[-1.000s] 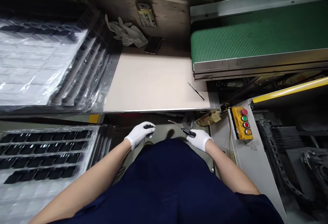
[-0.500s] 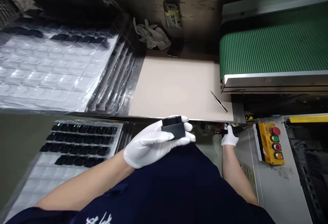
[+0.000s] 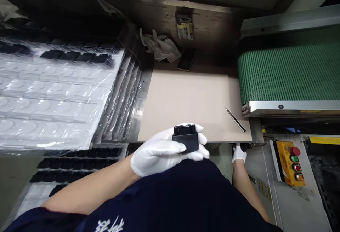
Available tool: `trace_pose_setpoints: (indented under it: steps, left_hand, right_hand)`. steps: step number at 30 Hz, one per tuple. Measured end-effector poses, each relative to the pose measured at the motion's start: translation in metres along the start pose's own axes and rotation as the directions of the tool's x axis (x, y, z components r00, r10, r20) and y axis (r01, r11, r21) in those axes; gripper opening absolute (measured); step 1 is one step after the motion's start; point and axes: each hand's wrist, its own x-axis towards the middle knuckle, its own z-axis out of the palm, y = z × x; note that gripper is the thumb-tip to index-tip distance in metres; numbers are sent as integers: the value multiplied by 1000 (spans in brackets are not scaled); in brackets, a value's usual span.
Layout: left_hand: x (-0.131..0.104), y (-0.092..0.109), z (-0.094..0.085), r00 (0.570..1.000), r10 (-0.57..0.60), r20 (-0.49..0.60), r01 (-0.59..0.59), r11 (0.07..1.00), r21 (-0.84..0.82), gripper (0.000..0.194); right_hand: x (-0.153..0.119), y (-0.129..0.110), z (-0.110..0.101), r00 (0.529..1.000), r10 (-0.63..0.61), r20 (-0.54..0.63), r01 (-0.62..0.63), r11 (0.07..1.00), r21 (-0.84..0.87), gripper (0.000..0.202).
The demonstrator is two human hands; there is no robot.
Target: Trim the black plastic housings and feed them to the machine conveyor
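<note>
In front of my body, my left hand (image 3: pixel 166 151), in a white glove, has its thumb and fingers around a small black plastic part (image 3: pixel 189 143). The part is block-shaped, with stubby rounded projections along its upper edge. My right hand (image 3: pixel 239 154), gloved too, is down at the table's front edge on the right. Its fingers are closed on a black hand tool (image 3: pixel 245 146); the table edge hides much of it, so its exact kind is unclear. A slim pen-like tool (image 3: pixel 235 119) lies on the beige board (image 3: pixel 186 101) just beyond.
Stacked clear plastic trays (image 3: pixel 53 94) with several black parts stand at left; a lower tray (image 3: pixel 33 193) holds more. A green conveyor belt (image 3: pixel 292 69) is at right, above a yellow button box (image 3: pixel 290 163). Loose white gloves (image 3: pixel 162 48) and a phone (image 3: pixel 186 59) lie behind.
The view has tilted, so the table and conveyor sit lower in the picture. My right hand's tool is now mostly behind the table edge. My left hand still grips the black part.
</note>
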Motion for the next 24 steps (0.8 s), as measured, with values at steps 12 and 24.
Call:
trace_pose_setpoints:
  steps: [12, 24]
  left_hand:
    - [-5, 31, -30, 996, 52, -68, -48, 997, 59, 38]
    - [-51, 55, -86, 894, 161, -417, -72, 973, 220, 63]
  right_hand:
    - [-64, -64, -17, 721, 211, 660, -149, 977, -151, 24]
    - [-62, -352, 8, 435, -371, 820, 393, 898, 198, 27]
